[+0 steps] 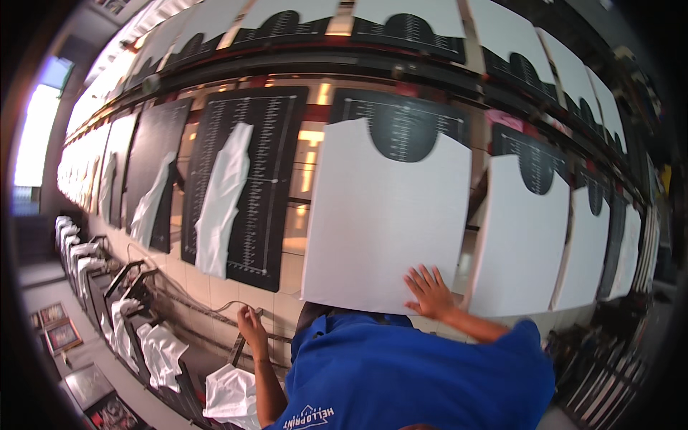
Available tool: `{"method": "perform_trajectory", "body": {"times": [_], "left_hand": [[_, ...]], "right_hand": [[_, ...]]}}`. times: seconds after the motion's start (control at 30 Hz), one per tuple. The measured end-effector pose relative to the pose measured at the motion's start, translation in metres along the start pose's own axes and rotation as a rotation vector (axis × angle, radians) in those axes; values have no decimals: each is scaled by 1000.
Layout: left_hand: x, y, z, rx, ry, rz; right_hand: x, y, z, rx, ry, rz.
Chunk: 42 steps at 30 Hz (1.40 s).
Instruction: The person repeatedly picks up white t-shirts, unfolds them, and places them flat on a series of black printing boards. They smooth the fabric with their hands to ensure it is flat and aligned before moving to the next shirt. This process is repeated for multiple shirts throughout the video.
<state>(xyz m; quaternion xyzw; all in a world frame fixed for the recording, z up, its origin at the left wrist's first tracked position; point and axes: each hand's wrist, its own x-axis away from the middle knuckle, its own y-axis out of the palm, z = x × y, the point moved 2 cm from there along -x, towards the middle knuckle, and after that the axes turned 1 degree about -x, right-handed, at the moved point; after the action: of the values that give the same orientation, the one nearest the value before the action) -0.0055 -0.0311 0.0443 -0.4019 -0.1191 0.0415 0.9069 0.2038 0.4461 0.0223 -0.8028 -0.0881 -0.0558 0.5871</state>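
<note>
A white fabric piece with a curved neckline, shaped like a T-shirt, lies smooth over a black marked board in front of me. My right hand rests flat on its near right part, fingers spread. Low on the left, away from the cloth, my left hand hangs beside the table with fingers drawn together. A thin grey cable runs up close to those fingers; whether they grip it or something small is too unclear to see. A bare strip of the black board shows above the shirt's shoulder.
Left of the shirt, a black board carries a narrow crumpled white cloth. Another shirt-covered board stands close on the right. A dark rail separates this row from the far row. White cloths hang on racks at lower left.
</note>
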Motion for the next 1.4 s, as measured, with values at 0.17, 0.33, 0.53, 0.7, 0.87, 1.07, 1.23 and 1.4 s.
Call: {"method": "perform_trajectory", "body": {"times": [0.17, 0.33, 0.53, 0.7, 0.87, 1.07, 1.23, 1.4], "left_hand": [[-107, -22, 41, -49, 183, 83], [-211, -41, 46, -363, 463, 189], [-297, -70, 17, -167, 616, -334], [-330, -109, 56, 104, 554, -649], [-380, -101, 51, 287, 508, -701], [-382, -65, -11, 661, -186, -1217], [-371, -81, 3, 912, -253, -1346], [-414, -122, 49, 1155, -135, -1229]], "right_hand": [[-56, 23, -101, 48, 192, 146], [-180, 16, -200, -21, 166, 193], [-313, -9, -310, -570, 258, 620], [-420, 9, -403, -695, 477, 371], [-439, 9, -412, -1538, 589, 806], [-445, 41, -445, -1192, 668, 641], [-409, 13, -427, -1125, 645, 879], [-361, -45, -391, -1771, 789, 1158]]}}
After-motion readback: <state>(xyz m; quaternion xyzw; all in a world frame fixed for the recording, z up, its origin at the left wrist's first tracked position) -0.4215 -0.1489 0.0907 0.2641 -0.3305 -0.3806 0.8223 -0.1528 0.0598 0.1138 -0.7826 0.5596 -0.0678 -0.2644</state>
